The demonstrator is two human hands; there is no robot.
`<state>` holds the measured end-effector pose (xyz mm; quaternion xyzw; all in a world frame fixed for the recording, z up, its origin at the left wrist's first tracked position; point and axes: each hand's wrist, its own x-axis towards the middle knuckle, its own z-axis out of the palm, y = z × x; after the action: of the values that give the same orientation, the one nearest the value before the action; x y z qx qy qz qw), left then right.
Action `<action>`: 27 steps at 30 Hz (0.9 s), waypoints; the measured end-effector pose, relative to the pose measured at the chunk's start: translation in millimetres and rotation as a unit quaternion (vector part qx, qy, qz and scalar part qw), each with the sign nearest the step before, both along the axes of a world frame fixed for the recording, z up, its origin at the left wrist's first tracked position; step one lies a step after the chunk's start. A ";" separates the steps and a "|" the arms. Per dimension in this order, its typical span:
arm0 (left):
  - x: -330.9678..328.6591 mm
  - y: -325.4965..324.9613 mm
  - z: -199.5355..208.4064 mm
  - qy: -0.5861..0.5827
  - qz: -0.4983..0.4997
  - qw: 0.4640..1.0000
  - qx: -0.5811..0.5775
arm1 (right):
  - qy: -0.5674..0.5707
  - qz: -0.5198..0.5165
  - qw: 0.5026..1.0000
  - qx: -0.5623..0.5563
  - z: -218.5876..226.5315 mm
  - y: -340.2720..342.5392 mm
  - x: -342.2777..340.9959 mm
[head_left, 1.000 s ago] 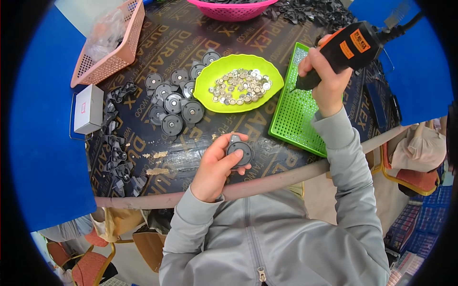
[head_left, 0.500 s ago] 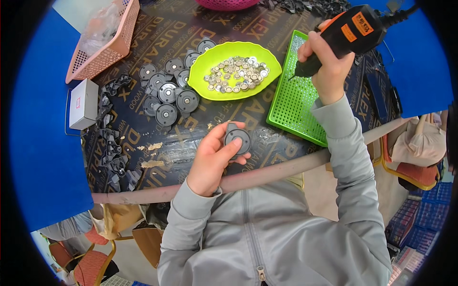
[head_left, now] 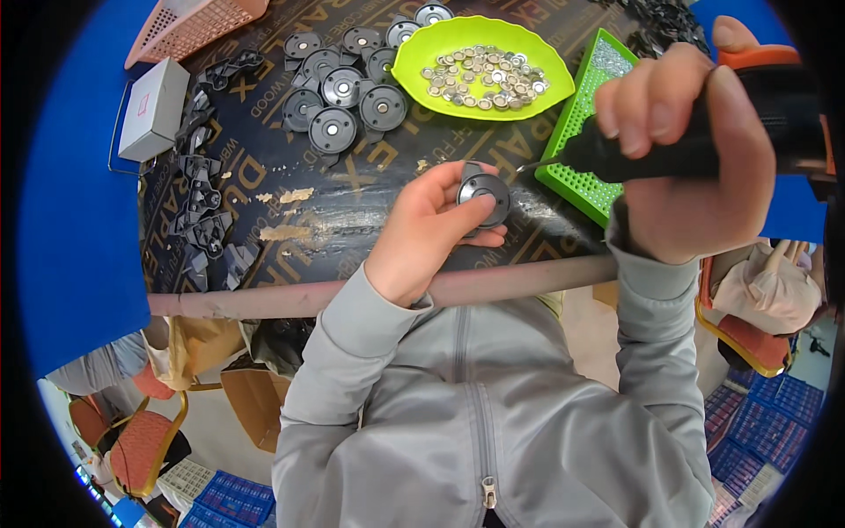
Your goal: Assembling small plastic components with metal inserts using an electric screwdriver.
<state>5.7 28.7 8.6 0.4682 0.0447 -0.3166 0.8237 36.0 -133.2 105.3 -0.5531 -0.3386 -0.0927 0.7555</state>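
- Centrally, the person's left hand [head_left: 418, 231] holds a dark round disc [head_left: 498, 195] just above the near edge of the desk [head_left: 352, 187]. Its fingers are closed on the rim from behind, with the thumb pressed across the face, apparently to steady the disc while leaving most of that side exposed.
- The right hand [head_left: 691, 132] grips a black and orange power driver [head_left: 788, 114], its fingers wrapped around the body with no clear gap. The driver lies nearly level, its thin metal tip pointing left, just beside the disc; whether they touch is hard to tell, but they look apart.
- Behind and partly under the driver lies a green perforated tray [head_left: 585, 189]. Small silver pieces [head_left: 610, 60] are spread in its far end, presumably kept there within the right hand's reach.
- Beyond the disc, a lime leaf-shaped bowl [head_left: 412, 63] holds loose round metal pieces [head_left: 488, 79], its raised rim seemingly there to stop them rolling.
- Left of the bowl, similar discs [head_left: 333, 130] lie clustered, some overlapping, faces up.
- Black angular parts [head_left: 207, 233] trail down the desk's left side, near a white box [head_left: 154, 110] and a pink basket [head_left: 189, 28].
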 end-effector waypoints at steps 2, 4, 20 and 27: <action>0.3 0.9 -1.3 0.002 0.000 1.000 -0.011 | 0.004 -0.018 1.000 -0.006 -4.2 14.9 -3.9; 0.6 0.9 -2.7 0.005 0.000 1.000 -0.022 | 0.046 -0.051 0.998 0.004 0.0 33.4 -10.4; 0.8 0.3 -3.6 0.005 -0.003 0.999 -0.034 | 0.037 0.016 0.999 -0.035 -17.5 37.7 -0.6; 0.6 0.0 -2.4 -0.002 -0.003 0.999 -0.035 | 0.030 0.023 0.998 -0.046 -15.9 36.0 -1.0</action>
<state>6.2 28.7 6.2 0.4399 0.0307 -0.3200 0.8385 35.0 -97.2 89.4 -0.5821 -0.3324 -0.0426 0.7409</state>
